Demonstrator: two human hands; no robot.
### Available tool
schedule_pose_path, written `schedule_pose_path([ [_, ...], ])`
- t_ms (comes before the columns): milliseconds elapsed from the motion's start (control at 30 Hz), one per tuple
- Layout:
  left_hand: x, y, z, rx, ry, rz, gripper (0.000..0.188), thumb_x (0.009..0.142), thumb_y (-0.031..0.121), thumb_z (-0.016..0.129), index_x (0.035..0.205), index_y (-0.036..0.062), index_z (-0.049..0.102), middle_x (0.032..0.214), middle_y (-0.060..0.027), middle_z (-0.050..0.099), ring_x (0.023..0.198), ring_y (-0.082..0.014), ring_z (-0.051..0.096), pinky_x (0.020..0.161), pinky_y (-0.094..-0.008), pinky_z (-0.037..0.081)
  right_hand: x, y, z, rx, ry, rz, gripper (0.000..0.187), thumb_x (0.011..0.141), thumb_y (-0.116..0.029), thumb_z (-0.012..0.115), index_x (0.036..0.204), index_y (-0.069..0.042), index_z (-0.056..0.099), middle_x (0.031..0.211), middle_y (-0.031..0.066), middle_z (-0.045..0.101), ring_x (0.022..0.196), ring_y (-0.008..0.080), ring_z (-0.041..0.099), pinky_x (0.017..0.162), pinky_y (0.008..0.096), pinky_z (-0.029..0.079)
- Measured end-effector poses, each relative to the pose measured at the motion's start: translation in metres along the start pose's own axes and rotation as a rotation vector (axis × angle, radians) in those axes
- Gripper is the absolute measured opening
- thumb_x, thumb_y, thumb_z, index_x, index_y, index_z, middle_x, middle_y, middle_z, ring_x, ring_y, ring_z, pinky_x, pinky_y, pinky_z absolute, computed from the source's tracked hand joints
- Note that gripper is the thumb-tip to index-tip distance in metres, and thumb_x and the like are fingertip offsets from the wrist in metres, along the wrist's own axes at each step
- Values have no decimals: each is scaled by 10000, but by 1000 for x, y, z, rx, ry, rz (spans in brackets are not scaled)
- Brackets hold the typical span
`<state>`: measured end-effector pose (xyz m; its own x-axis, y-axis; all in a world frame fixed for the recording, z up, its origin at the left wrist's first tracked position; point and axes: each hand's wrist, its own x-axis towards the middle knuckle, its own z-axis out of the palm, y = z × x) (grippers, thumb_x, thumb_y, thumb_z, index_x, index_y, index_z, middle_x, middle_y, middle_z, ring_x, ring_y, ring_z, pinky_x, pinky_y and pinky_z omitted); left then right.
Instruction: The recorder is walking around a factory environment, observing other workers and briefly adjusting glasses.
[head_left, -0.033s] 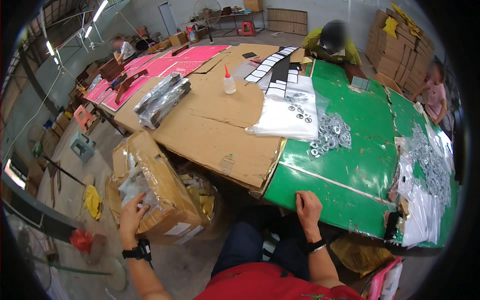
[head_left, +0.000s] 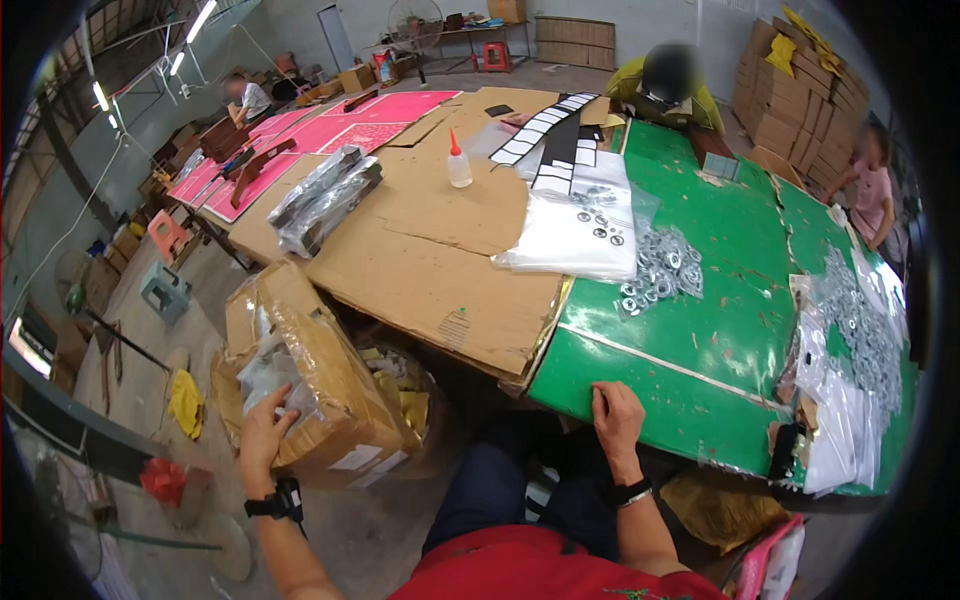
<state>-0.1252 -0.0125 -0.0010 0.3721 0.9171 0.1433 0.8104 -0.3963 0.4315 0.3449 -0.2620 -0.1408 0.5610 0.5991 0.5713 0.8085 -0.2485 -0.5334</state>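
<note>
My left hand (head_left: 265,425) is at the open side of a cardboard box (head_left: 345,390), next to crumpled clear plastic (head_left: 272,372) inside it. Its fingers are apart and nothing shows between them. At the near edge of the green tabletop (head_left: 640,365) rests my right hand (head_left: 619,415), fingers curled in loosely, with no object visible in them. Farther up the green surface lies a pile of small bagged metal rings (head_left: 662,268). Beside it, white plastic bags (head_left: 570,240) carry several dark rings.
Brown cardboard (head_left: 430,215) covers the table's left part, holding a red-tipped squeeze bottle (head_left: 459,166) and plastic-wrapped bundles (head_left: 325,200). Black-and-white strips (head_left: 545,125) lie beyond. More metal parts (head_left: 855,325) are at right. A person in a yellow-green top (head_left: 625,85) sits across; others are farther off.
</note>
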Motion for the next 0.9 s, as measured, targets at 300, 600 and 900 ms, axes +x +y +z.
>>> schedule_pose_path([
  [300,1,0,2,15,-10,-45,539,857,181,776,1374,109,643,1052,-175,721,809,-295,687,805,-401,540,-1,4,1,-10,4,-11,38,910,-110,683,928,-76,680,801,117,619,765,327,634,675,439,493],
  [600,2,1,2,2,-33,-82,538,860,194,775,1376,118,644,1055,-172,712,826,-297,685,812,-400,537,0,3,1,-8,9,-9,39,905,-109,684,923,-75,681,797,117,614,761,328,632,675,437,493],
  [900,-1,3,-3,35,-14,-40,528,862,202,772,1369,122,647,1048,-170,717,833,-296,688,815,-399,537,0,0,0,10,7,-7,36,903,-104,686,925,-76,682,800,117,616,769,329,633,677,439,492],
])
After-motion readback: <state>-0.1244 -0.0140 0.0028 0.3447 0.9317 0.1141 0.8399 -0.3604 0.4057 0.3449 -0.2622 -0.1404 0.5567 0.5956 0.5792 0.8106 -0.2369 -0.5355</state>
